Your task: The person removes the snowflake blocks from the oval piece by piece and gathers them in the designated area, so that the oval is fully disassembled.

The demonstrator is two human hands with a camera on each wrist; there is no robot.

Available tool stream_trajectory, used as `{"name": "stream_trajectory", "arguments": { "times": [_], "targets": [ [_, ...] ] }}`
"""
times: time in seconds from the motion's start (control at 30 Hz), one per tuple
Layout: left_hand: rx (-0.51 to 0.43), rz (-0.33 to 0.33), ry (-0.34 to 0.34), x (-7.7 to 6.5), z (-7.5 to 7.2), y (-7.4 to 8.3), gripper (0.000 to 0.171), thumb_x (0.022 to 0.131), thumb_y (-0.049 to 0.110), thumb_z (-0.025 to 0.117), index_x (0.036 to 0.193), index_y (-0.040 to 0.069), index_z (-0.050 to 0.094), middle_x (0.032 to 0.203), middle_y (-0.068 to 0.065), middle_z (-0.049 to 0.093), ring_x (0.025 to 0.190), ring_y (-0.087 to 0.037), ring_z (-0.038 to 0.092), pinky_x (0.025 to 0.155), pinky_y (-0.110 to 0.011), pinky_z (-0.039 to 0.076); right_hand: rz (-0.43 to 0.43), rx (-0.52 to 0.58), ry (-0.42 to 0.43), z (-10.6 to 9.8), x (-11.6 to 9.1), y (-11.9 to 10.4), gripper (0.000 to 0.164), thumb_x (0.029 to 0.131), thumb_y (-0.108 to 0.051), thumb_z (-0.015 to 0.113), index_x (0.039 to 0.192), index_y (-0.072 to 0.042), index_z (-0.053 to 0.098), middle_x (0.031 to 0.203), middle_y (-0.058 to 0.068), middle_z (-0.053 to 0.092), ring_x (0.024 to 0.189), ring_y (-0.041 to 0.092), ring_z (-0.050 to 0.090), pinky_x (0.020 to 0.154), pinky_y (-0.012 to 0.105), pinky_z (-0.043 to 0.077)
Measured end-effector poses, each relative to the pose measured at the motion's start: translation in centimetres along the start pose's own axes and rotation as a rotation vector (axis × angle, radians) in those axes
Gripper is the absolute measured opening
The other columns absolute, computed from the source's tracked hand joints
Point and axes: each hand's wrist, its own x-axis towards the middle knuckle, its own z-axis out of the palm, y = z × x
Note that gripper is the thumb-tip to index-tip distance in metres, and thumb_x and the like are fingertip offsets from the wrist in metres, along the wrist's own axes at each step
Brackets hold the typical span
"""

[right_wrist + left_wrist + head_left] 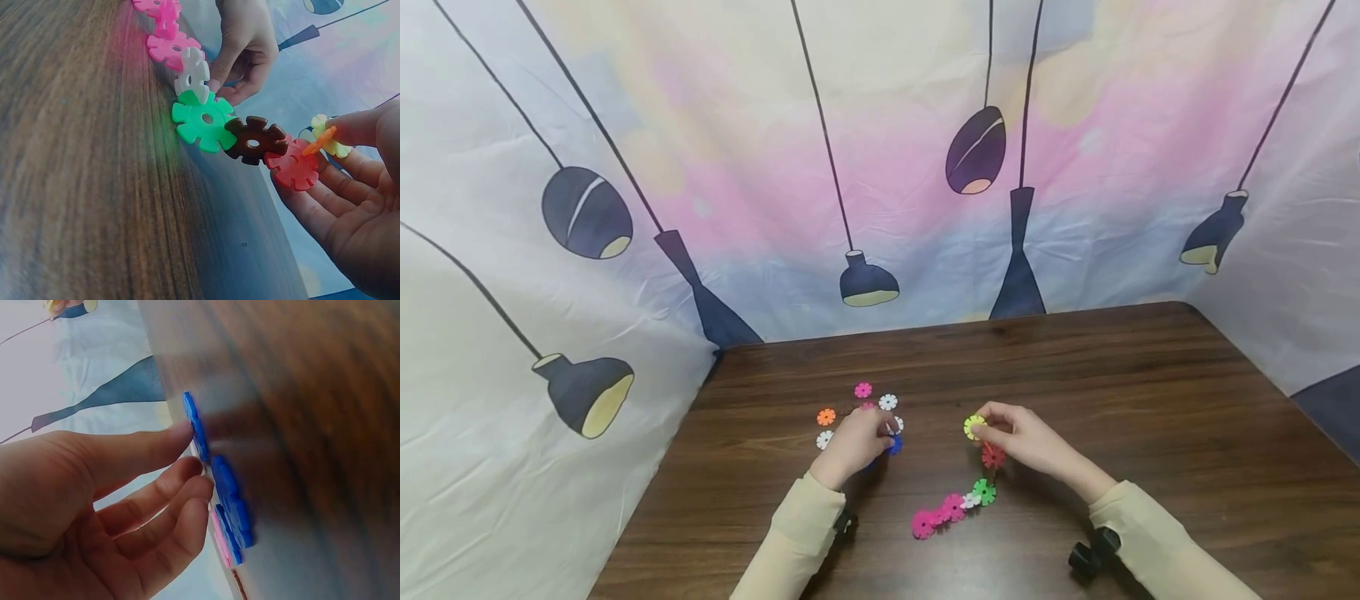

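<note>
My right hand (1022, 437) pinches the upper end of a chain of notched, flower-shaped plastic discs. A yellow disc (974, 427) and an orange disc (320, 141) are by its thumb; fingers lie behind the red disc (294, 165). From there the chain runs through a brown disc (255, 141), a green disc (205, 121) and a white disc (192, 75) to several pink discs (953, 507). At the loose discs on the left, my left hand (856, 437) has relaxed, bent fingers. Its thumb touches a blue disc (195, 428); a firm hold is not visible.
Around the left hand lie loose discs: an orange disc (826, 417), a pink disc (862, 389), a white disc (888, 402) and more blue discs (232, 503). The brown wooden table (1120, 375) meets a printed cloth backdrop (925, 217) behind.
</note>
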Motion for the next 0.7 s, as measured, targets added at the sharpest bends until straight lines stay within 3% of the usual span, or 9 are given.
{"name": "stream_trajectory", "arguments": {
  "times": [0.2, 0.3, 0.53, 0.7],
  "targets": [
    [-0.018, 0.014, 0.074, 0.0, -0.5, 0.8, 0.008, 0.091, 0.013, 0.076, 0.096, 0.008, 0.076, 0.083, 0.000, 0.067, 0.070, -0.011, 0.057, 0.067, -0.030, 0.052, 0.008, -0.005, 0.002, -0.1, -0.1, -0.1, 0.018, 0.099, -0.029, 0.066, 0.102, -0.011, 0.068, 0.091, 0.003, 0.070, 0.079, 0.013, 0.061, 0.071, 0.028, 0.048],
    [-0.052, 0.058, 0.101, 0.0, -0.7, 1.6, 0.005, 0.091, 0.015, 0.077, 0.093, 0.011, 0.075, 0.082, 0.002, 0.067, 0.066, -0.008, 0.055, 0.062, -0.027, 0.049, 0.017, -0.014, 0.007, -0.1, -0.2, -0.3, 0.018, 0.100, -0.029, 0.064, 0.104, -0.011, 0.068, 0.090, 0.002, 0.069, 0.076, 0.013, 0.059, 0.069, 0.028, 0.047],
    [-0.142, 0.105, 0.093, 0.2, -1.1, 3.8, 0.006, 0.093, 0.018, 0.074, 0.098, 0.014, 0.076, 0.086, 0.008, 0.067, 0.069, -0.007, 0.054, 0.061, -0.024, 0.047, 0.035, -0.031, 0.007, -0.3, -0.4, -0.3, 0.020, 0.105, -0.024, 0.054, 0.110, -0.010, 0.067, 0.089, 0.001, 0.065, 0.080, 0.016, 0.054, 0.073, 0.033, 0.044],
    [-0.228, 0.122, 0.088, 0.6, -1.4, 5.2, 0.007, 0.094, 0.018, 0.074, 0.099, 0.014, 0.076, 0.088, 0.007, 0.068, 0.071, -0.010, 0.056, 0.061, -0.025, 0.049, 0.023, -0.049, 0.010, -0.2, -0.2, -0.3, 0.023, 0.104, -0.029, 0.057, 0.113, -0.011, 0.069, 0.089, -0.002, 0.063, 0.082, 0.017, 0.056, 0.074, 0.033, 0.045]
  ]
}}
